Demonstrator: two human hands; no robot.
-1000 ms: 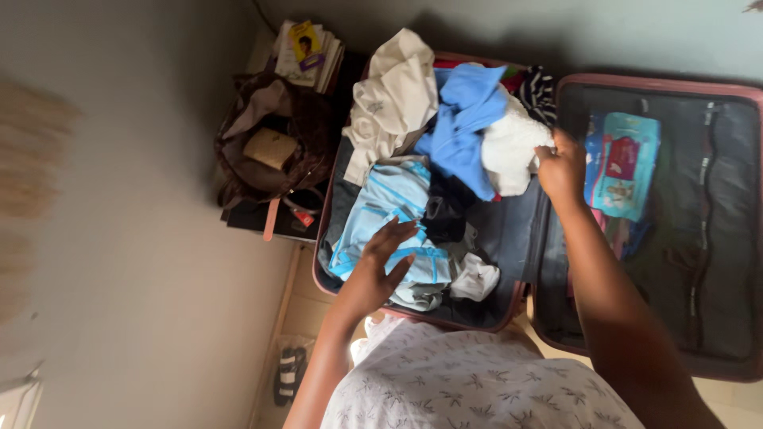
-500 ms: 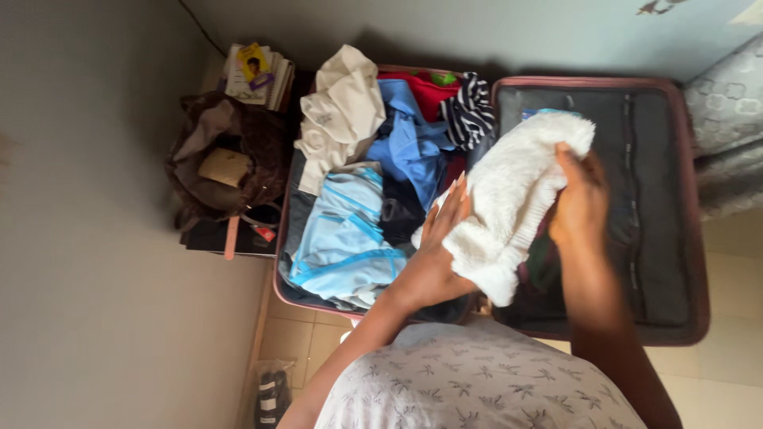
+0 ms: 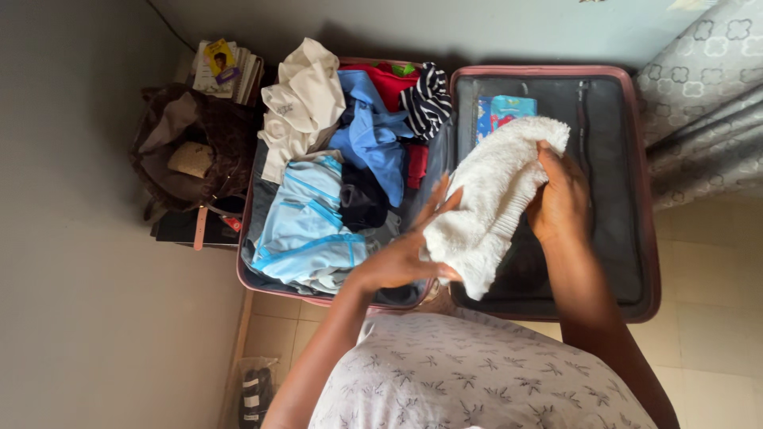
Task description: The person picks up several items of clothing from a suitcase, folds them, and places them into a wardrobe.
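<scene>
Beside a grey wall, an open suitcase (image 3: 648, 238) lies on the floor, and above its hinge the left hand (image 3: 405, 254) and right hand (image 3: 560, 199) both grip a white towel (image 3: 493, 199), best folded evenly, edges matched.

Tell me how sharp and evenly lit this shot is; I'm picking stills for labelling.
Head view: the white towel and both hands, left and right, are fairly sharp; soft daylight, no glare; the suitcase lining is dark; the left wall falls into shadow.
</scene>
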